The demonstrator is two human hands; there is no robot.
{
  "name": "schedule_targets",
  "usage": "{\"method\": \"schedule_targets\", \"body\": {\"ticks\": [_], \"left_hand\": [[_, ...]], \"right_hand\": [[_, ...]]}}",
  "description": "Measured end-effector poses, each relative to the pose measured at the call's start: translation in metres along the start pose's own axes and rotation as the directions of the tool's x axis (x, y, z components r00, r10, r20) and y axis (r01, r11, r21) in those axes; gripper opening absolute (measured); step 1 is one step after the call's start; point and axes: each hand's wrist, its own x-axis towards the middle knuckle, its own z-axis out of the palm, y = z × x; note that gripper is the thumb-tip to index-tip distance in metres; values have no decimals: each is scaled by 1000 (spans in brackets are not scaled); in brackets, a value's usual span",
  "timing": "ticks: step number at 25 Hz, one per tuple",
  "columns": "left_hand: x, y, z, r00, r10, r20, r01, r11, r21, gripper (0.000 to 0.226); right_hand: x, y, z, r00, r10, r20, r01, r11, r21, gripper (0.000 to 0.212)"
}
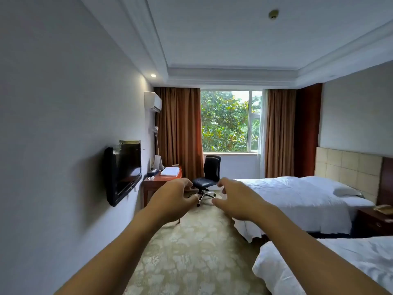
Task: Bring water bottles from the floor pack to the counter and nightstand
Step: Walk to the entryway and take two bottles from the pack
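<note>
Both my arms reach straight ahead at chest height in a hotel room. My left hand (173, 198) and my right hand (236, 199) are held side by side, fingers curled but apart, with nothing in either. A dark wooden nightstand (372, 223) stands at the right between the two beds, with a phone on top. No water bottles and no floor pack show in this view.
A wooden desk (161, 182) with folded towels and a tissue box stands against the left wall, a black office chair (209, 175) beside it. A wall-mounted TV (124, 170) juts out on the left. Two white beds (293, 196) fill the right; patterned carpet runs between.
</note>
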Motion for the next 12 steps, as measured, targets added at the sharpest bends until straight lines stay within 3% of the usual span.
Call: {"method": "schedule_targets", "body": {"ticks": [5,12], "left_hand": [[124,-46,64,1000,-3,5,4,1000,-28,51],[318,-122,180,999,-41,11,42,999,-8,47]], "right_hand": [[133,73,27,999,38,-2,-38,999,22,54],[341,200,96,1000,-21,7,20,998,67,51]]}}
